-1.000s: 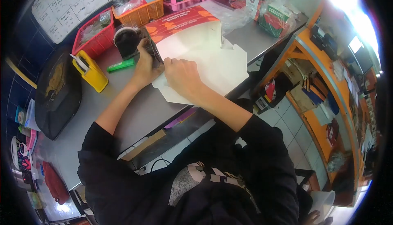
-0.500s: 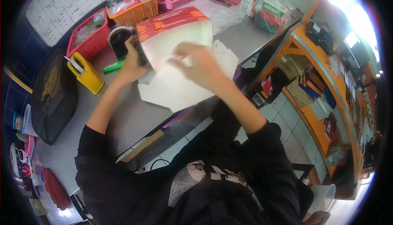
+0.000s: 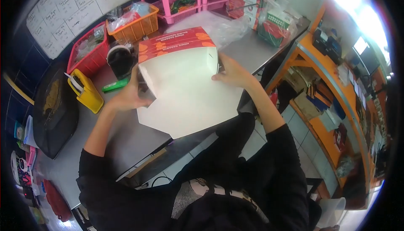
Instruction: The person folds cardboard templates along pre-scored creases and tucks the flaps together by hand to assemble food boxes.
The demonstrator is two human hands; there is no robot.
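Note:
A cardboard food box (image 3: 189, 98), white inside with red printed outer panels, stands partly folded at the front of the metal table. Its wide white flap lies toward me and reaches the table edge. At the box's left wall, my left hand (image 3: 131, 94) grips with the fingers behind the panel and the thumb near the lower corner. My right hand (image 3: 231, 72) clasps the right wall, fingers outside and thumb over the white inner side. Left of my left hand lies a green handled tool (image 3: 115, 85), perhaps a cutter. A dark round container with a pale rim (image 3: 122, 62) stands behind that hand.
A yellow holder (image 3: 89, 96), a red basket (image 3: 87, 50) and an orange basket (image 3: 134, 26) line the left and back. Pink racks (image 3: 176, 4) and bagged boxes (image 3: 275, 29) stand farther back. An orange wooden shelf unit (image 3: 311, 63) rises at right.
My right hand has gone from over the box's interior to its right wall and now holds it. The flap reaches lower in view. My left hand stays at the left side.

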